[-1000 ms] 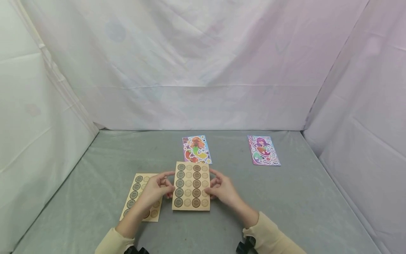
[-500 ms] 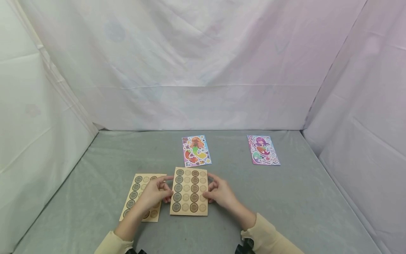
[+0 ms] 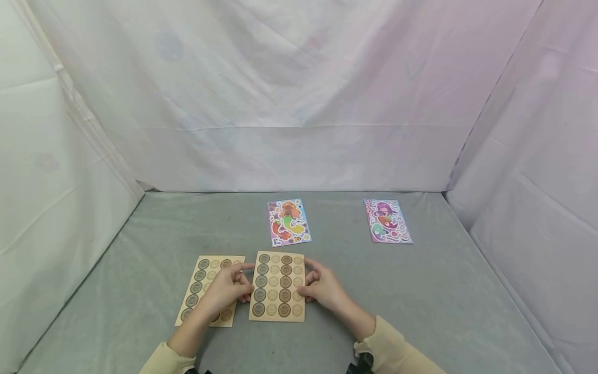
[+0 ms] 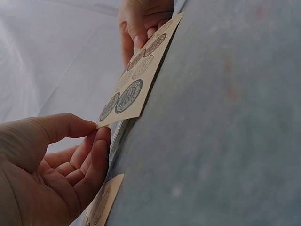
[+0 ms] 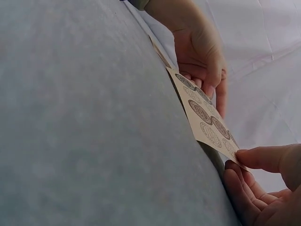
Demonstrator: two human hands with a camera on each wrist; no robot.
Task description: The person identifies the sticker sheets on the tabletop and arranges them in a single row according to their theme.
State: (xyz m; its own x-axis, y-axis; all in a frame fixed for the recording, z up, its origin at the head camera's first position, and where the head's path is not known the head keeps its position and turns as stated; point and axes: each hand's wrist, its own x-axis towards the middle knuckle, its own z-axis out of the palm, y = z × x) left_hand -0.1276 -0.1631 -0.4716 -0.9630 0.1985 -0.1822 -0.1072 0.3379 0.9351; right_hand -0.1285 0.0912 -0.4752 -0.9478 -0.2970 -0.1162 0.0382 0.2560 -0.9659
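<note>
Between both hands is a tan sticker sheet [image 3: 279, 285] printed with rows of round seals. My left hand [image 3: 229, 285] pinches its left edge between thumb and fingers, and my right hand [image 3: 324, 285] pinches the right edge. In the left wrist view the sheet [image 4: 136, 77] lies tilted close over the cloth, thumb on top and fingertips beneath. The right wrist view shows the right thumb [image 5: 263, 157] on the sheet's corner. A second tan sticker sheet [image 3: 198, 280] lies on the table to the left, partly hidden under my left hand and forearm.
Beyond the held sheet lies a colourful mermaid sticker sheet [image 3: 289, 222]. Another mermaid sticker sheet [image 3: 389, 222] is farther right. Grey cloth covers the table [image 3: 444, 301], and white curtains [image 3: 299, 104] hang at the back and on both sides.
Both hands have brought the held tan sheet nearer the body and slightly left, uncovering the near edge of the middle mermaid sheet. The other sheets stay in place.
</note>
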